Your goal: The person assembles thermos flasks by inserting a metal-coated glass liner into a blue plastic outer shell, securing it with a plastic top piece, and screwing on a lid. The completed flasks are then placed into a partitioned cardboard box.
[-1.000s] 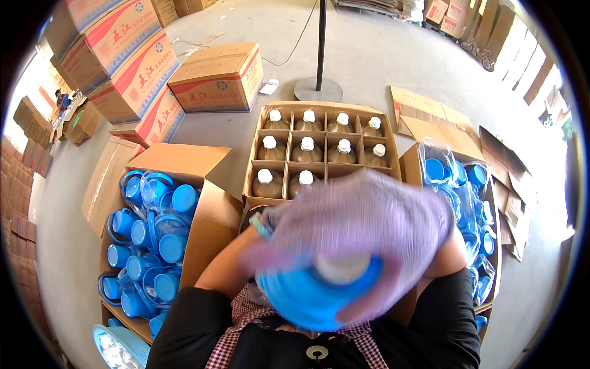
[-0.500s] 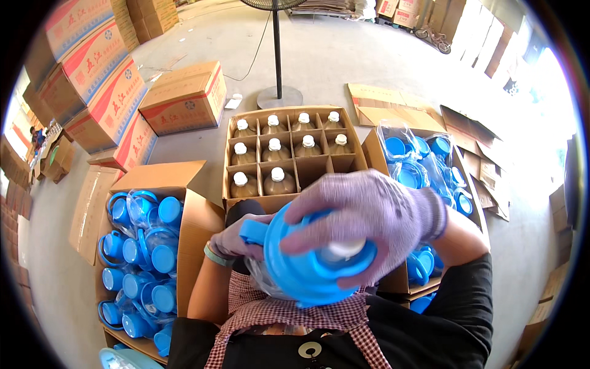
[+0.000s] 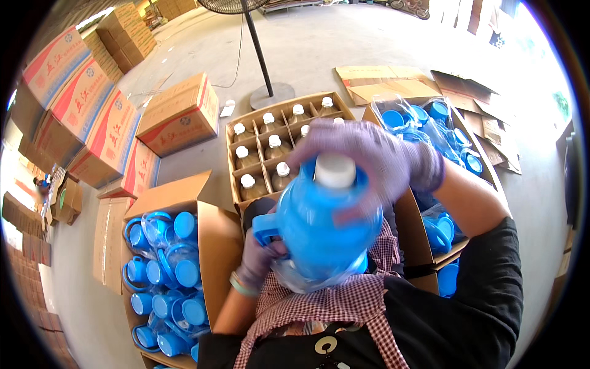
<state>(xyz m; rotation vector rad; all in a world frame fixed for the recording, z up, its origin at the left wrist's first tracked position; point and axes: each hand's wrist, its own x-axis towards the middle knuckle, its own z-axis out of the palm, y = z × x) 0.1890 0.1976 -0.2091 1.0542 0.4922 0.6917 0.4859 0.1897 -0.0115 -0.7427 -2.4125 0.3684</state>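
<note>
A blue plastic jug (image 3: 326,230) with a side handle and a white cap (image 3: 335,170) is held upright, slightly tilted, in front of my apron. My gloved left hand (image 3: 261,255) closes on its lower left side, below the handle; part of those fingers is hidden behind the jug. From the right, my gloved right hand (image 3: 375,157) curves round the top beside the cap, somewhat smeared by motion. Crumpled clear plastic film (image 3: 307,280) hangs round the jug's base. Just beyond stands a divided carton (image 3: 230,157) of brownish bottles (image 3: 274,147) with white caps.
An open carton (image 3: 221,246) of blue lidded parts stands at my left, another (image 3: 409,227) at my right. Behind are a closed carton (image 3: 178,117), stacked cartons (image 3: 80,104), a standing fan (image 3: 258,55) and flattened cardboard (image 3: 393,80).
The jug has turned more upright, showing its blue side and the white cap. My right hand has shifted up and right round the top. The whole view has tilted and swung slightly.
</note>
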